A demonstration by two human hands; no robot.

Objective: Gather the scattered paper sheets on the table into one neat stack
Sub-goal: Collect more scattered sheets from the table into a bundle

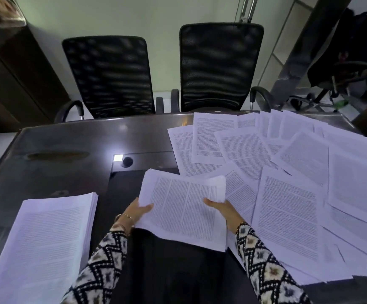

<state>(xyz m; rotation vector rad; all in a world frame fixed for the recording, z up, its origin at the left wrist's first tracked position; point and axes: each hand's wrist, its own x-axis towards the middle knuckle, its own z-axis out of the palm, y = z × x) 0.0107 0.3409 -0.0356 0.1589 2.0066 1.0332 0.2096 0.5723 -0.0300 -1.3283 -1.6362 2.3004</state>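
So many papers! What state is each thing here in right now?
Held bundle: lifted, gripped on both sides.
Left hand: grips the bundle's left edge.
Right hand: grips the bundle's right edge.
Stack: piled, resting at left on the table.
Loose sheets: scattered, overlapping, on the right.
Chairs: two, unoccupied, at the far edge.

A black mesh chair [110, 75] stands beside a second mesh chair [219, 66] before a pale wall [156, 23], with a dark wooden cabinet [13, 84] at far left and a black bag [351, 44] at far right.
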